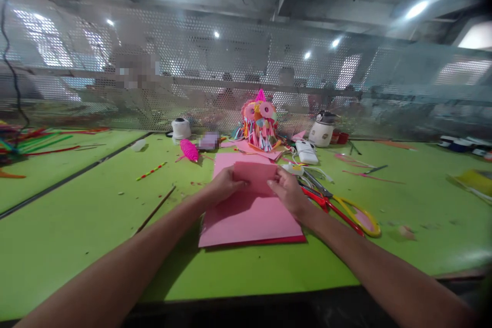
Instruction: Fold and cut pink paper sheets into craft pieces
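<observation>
A small pink sheet of paper (255, 175) is held up between my two hands above a stack of larger pink paper (251, 220). My left hand (225, 184) grips its left edge with the thumb on the near face. At the right edge, my right hand (288, 188) pinches it between thumb and fingers. Under the stack a red sheet (292, 239) shows along the front right edge. Scissors with red handles (342, 215) and another pair with yellow handles (371, 228) lie just right of my right hand.
Behind the stack stands a pink paper owl (260, 120) with fringed strips. Around it are a bright pink yarn bundle (189, 150), a white device with a cable (306, 152) and a white jar (322, 130). A thin brown stick (156, 208) lies left. A perforated screen (192, 72) borders the table.
</observation>
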The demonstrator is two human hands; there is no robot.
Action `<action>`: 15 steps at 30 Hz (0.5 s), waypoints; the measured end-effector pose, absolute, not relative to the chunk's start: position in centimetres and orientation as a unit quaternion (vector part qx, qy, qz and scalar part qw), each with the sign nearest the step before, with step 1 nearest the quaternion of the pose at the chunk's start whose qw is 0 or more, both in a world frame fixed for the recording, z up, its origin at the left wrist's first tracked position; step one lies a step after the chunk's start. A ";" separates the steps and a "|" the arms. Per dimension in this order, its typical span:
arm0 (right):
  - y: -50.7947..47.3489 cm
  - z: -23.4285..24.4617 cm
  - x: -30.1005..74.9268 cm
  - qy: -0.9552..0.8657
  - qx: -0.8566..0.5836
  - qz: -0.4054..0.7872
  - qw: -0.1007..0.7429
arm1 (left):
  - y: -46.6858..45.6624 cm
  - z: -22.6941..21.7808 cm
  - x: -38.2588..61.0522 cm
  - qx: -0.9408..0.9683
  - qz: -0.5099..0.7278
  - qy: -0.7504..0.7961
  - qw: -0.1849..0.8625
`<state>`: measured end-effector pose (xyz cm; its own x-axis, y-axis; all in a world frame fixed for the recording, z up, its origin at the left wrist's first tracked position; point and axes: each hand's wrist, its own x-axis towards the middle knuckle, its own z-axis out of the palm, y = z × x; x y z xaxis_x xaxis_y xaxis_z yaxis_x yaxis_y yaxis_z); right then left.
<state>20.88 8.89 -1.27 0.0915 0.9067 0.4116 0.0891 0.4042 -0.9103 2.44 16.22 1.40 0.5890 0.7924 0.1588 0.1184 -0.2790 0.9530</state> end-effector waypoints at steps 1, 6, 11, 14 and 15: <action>8.8 -1.0 20.8 -0.576 -0.399 0.371 0.610 | 16.3 1.3 2.5 0.732 0.333 0.310 0.507; 8.4 -0.2 20.5 -0.556 -0.360 0.417 0.622 | 16.2 1.3 2.4 0.727 0.357 0.287 0.512; 8.5 -0.9 20.5 -0.551 -0.390 0.410 0.613 | 15.9 1.5 2.5 0.722 0.377 0.246 0.524; 8.6 -1.4 20.5 -0.564 -0.402 0.387 0.608 | 15.7 1.3 2.9 0.724 0.387 0.243 0.517; 8.7 -1.5 20.5 -0.573 -0.413 0.367 0.606 | 15.7 1.3 3.0 0.722 0.388 0.246 0.518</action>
<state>20.52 8.68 -1.50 0.0750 0.9175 0.3906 0.0288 0.3895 -0.9206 2.97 15.70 1.27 0.5788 0.7562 0.3052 -0.0474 -0.3425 0.9383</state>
